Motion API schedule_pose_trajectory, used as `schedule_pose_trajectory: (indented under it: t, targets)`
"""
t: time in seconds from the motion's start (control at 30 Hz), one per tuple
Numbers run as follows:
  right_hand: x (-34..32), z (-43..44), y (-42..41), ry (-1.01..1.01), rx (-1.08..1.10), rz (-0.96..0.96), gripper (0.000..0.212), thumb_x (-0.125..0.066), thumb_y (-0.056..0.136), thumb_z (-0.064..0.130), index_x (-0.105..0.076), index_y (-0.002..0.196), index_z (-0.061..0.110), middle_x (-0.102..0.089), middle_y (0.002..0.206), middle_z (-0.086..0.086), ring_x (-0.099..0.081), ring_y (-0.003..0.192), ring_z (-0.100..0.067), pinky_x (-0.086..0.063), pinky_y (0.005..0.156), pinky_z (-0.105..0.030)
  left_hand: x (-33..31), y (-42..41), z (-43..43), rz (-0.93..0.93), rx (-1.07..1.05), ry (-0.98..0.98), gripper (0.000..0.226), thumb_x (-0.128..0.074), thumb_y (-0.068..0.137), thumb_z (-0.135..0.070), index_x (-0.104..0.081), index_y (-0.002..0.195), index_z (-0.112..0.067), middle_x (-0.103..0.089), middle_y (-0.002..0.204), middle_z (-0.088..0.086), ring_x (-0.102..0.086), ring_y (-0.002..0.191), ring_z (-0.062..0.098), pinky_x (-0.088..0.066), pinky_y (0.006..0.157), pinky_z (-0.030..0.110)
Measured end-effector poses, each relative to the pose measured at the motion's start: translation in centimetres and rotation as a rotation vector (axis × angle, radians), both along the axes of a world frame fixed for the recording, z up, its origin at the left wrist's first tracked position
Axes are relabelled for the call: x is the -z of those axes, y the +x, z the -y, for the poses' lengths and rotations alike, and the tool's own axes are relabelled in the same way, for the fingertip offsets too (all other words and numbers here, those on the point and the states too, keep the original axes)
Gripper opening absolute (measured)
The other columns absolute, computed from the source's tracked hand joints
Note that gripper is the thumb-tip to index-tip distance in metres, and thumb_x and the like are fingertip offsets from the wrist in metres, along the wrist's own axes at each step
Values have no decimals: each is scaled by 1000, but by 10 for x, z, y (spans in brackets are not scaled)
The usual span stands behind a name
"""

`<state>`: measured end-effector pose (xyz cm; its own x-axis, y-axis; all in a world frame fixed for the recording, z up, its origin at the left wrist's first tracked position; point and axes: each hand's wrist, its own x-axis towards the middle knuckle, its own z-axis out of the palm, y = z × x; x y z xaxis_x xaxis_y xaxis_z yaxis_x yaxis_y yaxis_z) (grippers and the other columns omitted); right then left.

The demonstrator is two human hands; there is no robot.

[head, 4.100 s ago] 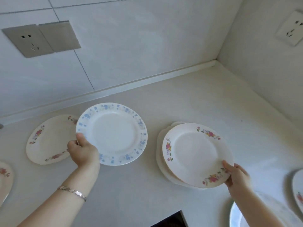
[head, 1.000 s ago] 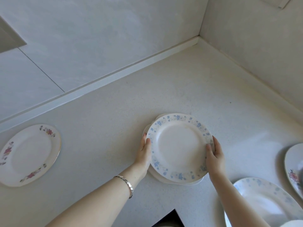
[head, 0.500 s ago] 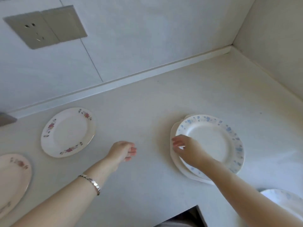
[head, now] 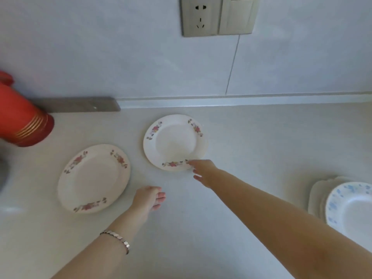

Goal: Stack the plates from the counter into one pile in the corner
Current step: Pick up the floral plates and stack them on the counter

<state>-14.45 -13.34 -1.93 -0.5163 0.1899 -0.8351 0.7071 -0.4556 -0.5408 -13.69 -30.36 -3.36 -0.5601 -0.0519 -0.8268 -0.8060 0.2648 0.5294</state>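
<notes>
Pale tiled wall [head: 120, 47] rose behind the surface [head: 251, 137], with a socket [head: 200, 16] and switch [head: 235, 15] at twelve o'clock. Near the middle lay a rose plate [head: 174, 142]; a second rose plate [head: 93, 178] lay flat at its eight o'clock, apart from it. The right hand [head: 202, 171] reached across with fingers spread, fingertips [head: 188, 162] touching the first plate's near rim, not yet gripping it. The left hand [head: 149, 199] hovered at six o'clock from that plate, fingers loosely curled, holding nothing, a bracelet [head: 116, 239] on its wrist. At three o'clock, cut by the frame edge, sat the pile [head: 320, 196], topped by a blue plate [head: 350, 208]. A red flask [head: 22, 119] stood at nine o'clock.
</notes>
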Motion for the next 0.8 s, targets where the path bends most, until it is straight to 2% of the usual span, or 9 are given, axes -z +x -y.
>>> schedule_pose_trajectory:
  t: [0.13,0.27,0.4,0.47,0.53,0.6,0.67,0.73,0.8]
  targets:
    - [11,13,-23,-109,300,36,43,-64,85,7,-49,124,-1,-57,127,-19,-57,117,-31,-50,91,-35,9,-12,28,78,-117,49,26,-37,98,-11,-49,74,-14,-56,76,5,-53,69,14,-37,62,24]
    - [15,12,-25,-102,392,27,11,-64,83,1,-54,80,-2,-64,96,-17,-62,96,-29,-53,91,-40,21,-12,47,165,-429,191,26,-34,98,-8,-46,75,-8,-56,77,10,-54,70,19,-48,66,33]
    - [18,3,-10,-90,433,-12,11,-62,83,-6,-55,75,-1,-62,82,-14,-62,76,-23,-55,75,-35,22,-18,56,165,-901,442,19,-40,96,-12,-42,78,-6,-53,81,14,-56,70,24,-54,41,30]
    - [21,-2,7,-118,439,-19,7,-60,83,-7,-55,81,-2,-63,82,-14,-62,75,-22,-58,63,-31,26,-23,61,82,-1030,449,16,-41,96,-14,-47,82,-7,-54,85,9,-56,72,17,-58,58,24]
    - [24,-11,25,-152,456,-25,6,-58,84,-8,-56,86,-2,-69,74,-14,-65,72,-23,-58,51,-27,29,-29,67,-7,-1095,436,20,-41,97,-18,-49,80,-11,-54,86,3,-57,83,13,-52,90,23]
    - [22,-19,40,-197,464,-35,6,-57,84,-7,-57,87,-2,-72,59,-10,-71,59,-21,-56,45,-23,28,-33,72,-52,-1177,476,20,-44,97,-21,-48,78,-15,-53,83,-1,-55,94,12,-45,101,23]
    - [22,-27,55,-222,479,-54,7,-56,85,-6,-58,89,-1,-72,58,-8,-71,52,-16,-56,46,-22,26,-34,74,-101,-1208,515,19,-45,96,-19,-49,78,-16,-53,80,-4,-56,82,8,-48,95,18]
    - [19,-35,70,-240,480,-96,10,-58,83,-5,-58,92,0,-73,61,-7,-71,54,-14,-57,49,-22,21,-34,76,-143,-1164,543,19,-46,96,-16,-50,77,-16,-53,78,-5,-54,71,4,-53,70,10]
    - [13,-43,82,-251,479,-198,39,-78,64,0,-58,97,1,-75,66,-6,-72,58,-14,-58,51,-22,13,-36,79,-147,-1121,562,19,-47,95,-11,-51,77,-15,-53,79,-5,-55,71,4,-49,47,8]
